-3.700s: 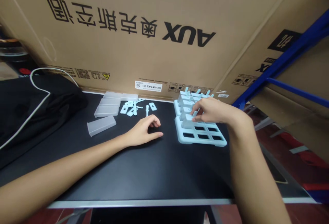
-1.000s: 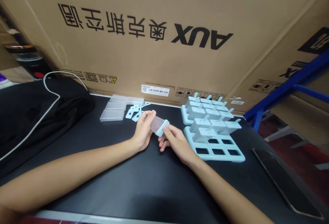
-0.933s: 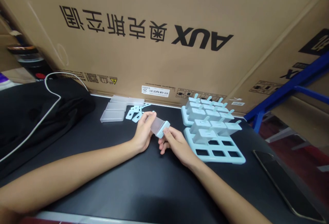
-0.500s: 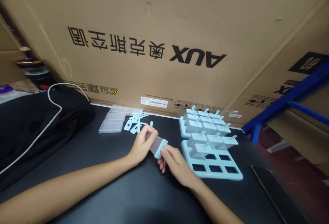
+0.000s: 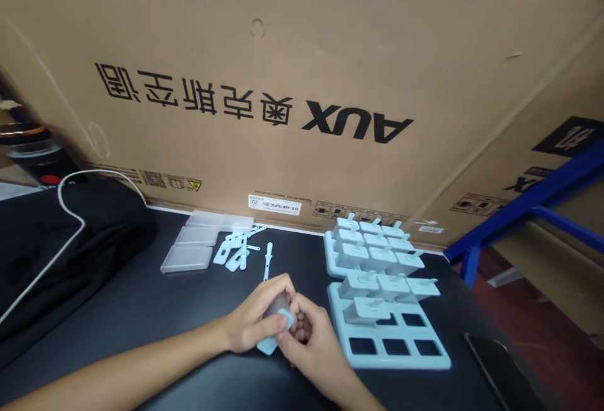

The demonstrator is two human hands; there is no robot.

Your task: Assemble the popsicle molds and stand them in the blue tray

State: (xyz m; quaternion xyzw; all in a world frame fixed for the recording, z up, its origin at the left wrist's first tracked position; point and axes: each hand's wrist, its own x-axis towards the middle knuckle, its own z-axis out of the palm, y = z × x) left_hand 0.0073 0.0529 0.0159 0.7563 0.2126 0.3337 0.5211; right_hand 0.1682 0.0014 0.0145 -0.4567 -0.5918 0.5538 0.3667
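Note:
Both my hands meet over the black table (image 5: 198,310), closed together on one popsicle mould piece (image 5: 276,329), a frosted sleeve with a pale blue cap. My left hand (image 5: 255,320) wraps it from the left, and my right hand (image 5: 306,342) presses the blue cap with its fingertips. Just right of my hands lies a pale blue mould tray (image 5: 391,342) with three filled slots and several open ones. Behind that tray stands a second tray (image 5: 368,241), fully filled.
Three frosted sleeves (image 5: 189,253) and several loose blue stick lids (image 5: 236,250) lie at the back left. A black cloth with a white cable (image 5: 66,228) covers the left. A big cardboard box (image 5: 302,84) walls the back. A dark phone (image 5: 500,373) lies at the right edge.
My hands have drawn closer together around the mould piece and now cover most of it. The view has tilted up, so hands and trays sit lower in the picture.

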